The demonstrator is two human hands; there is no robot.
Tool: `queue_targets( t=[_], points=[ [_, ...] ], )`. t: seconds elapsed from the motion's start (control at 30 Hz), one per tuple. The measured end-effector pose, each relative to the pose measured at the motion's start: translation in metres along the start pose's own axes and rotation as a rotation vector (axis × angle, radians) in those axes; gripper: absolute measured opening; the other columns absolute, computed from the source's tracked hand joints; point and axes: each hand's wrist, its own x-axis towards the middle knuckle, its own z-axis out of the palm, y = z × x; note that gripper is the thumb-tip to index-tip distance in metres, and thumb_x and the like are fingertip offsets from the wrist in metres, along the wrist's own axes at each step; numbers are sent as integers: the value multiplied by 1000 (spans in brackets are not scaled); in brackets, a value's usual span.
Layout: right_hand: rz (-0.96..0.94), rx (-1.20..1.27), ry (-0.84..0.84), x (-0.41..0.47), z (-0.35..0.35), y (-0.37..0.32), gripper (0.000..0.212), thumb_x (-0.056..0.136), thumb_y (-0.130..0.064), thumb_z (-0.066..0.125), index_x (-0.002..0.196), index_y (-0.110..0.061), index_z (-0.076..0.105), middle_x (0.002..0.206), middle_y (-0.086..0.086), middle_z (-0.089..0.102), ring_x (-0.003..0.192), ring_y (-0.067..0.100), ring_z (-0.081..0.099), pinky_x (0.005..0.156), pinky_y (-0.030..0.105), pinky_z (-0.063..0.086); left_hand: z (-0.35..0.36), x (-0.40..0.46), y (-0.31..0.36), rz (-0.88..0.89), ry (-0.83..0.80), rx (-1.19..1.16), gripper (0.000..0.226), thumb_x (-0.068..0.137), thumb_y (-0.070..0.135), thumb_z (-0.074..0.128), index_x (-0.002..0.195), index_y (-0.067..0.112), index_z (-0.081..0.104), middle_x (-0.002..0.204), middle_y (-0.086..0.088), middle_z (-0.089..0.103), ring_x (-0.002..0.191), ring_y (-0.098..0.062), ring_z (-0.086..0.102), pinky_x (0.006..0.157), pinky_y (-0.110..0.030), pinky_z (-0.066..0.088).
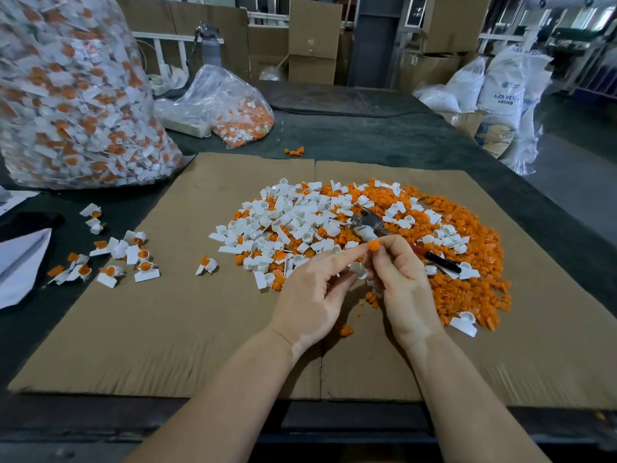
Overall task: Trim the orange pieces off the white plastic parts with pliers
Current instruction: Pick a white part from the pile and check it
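matt brown cardboard sheet [187,329], glossy white plastic parts [293,222], shiny metal pliers [369,220], clear plastic bag [76,95].

Counts on the bench

Two hands [314,295] [405,282], one pair of pliers [370,223], one cardboard sheet [167,329] and two filled plastic bags [76,95] [230,105] are seen; loose pieces are too many to be counted.

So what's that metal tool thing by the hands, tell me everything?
Those are pliers: shiny grey metal head, with dark handles running back to the right. They sit above the pile of white and orange pieces. The right hand appears to hold them. Whether the jaws are open is unclear.
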Motion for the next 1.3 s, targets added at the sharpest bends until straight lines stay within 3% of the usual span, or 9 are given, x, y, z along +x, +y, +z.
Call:
queue_targets(
  t=[0.2, 0.37, 0.47, 0.6, 0.77, 0.93, 1.07, 1.17, 1.3],
  points=[
    [-39, -33, 12, -1, 0, 1, 18, 99, -9, 38, 89, -14, 53, 72, 1, 50, 63, 9, 43, 55, 18, 36, -1, 0, 0, -18, -1, -3, 39, 90, 8, 60, 126, 21, 60, 95, -3, 68, 87, -15, 60, 78, -27, 48],
    [-125, -191, -12, -2, 0, -1, 13, 95, -10, 48, 86, -15, 55, 75, 0, 55, 68, 15, 51, 62, 30, 42, -4, 3, -2, -200, 111, -124, 30, 91, 9, 59, 115, 26, 65, 83, 18, 60, 79, 7, 57, 70, -5, 41],
    [-189, -423, -170, -3, -4, -8, 8, 89, -10, 59, 82, -14, 60, 83, -3, 55, 76, 9, 50, 68, 18, 39, -8, 5, -4, -334, 203, -263, 29, 92, 9, 57, 102, 35, 64, 69, 14, 57, 63, 2, 54, 61, -11, 43],
    [-227, -704, -518, -2, -8, -24, 13, 86, -20, 63, 75, -23, 57, 89, -11, 51, 91, 1, 42, 81, 13, 32, -11, 8, -6, -407, 247, -334, 28, 92, 9, 55, 97, 36, 64, 73, 5, 57, 68, -9, 55, 67, -25, 49],
    [-254, -910, -788, -1, -2, -32, 15, 87, -32, 61, 74, -33, 54, 89, -19, 42, 91, 2, 33, 87, 26, 30, -9, 8, -9, -429, 258, -367, 26, 91, 6, 56, 99, 29, 67, 70, 7, 53, 58, 2, 51, 58, -12, 44],
    [-233, -941, -798, -3, 0, -33, 8, 88, -34, 60, 84, -32, 67, 94, -15, 46, 95, 4, 36, 90, 27, 33, -8, 8, -9, -427, 248, -348, 30, 90, 7, 57, 93, 36, 65, 71, 7, 54, 61, 3, 52, 59, -8, 42],
    [-134, -777, -702, 0, -14, -35, 15, 84, -27, 67, 98, -30, 69, 96, -18, 52, 95, -3, 45, 83, 15, 39, -10, 8, -8, -428, 223, -323, 28, 91, 10, 57, 95, 38, 64, 75, 6, 56, 66, 2, 54, 61, -9, 43],
    [-66, -736, -759, -2, -18, -34, 24, 78, -17, 73, 100, -28, 69, 89, -22, 53, 89, -13, 50, 75, 5, 40, -9, 8, -7, -448, 217, -335, 29, 92, 10, 56, 94, 39, 62, 76, 4, 56, 69, -6, 54, 63, -13, 44],
    [-56, -750, -732, -3, -15, -27, 20, 81, -14, 71, 95, -27, 72, 84, -22, 57, 84, -8, 54, 75, 7, 44, -10, 8, -5, -455, 217, -352, 27, 91, 8, 55, 98, 33, 64, 73, 4, 55, 67, -12, 53, 63, -20, 44]
  ],
)
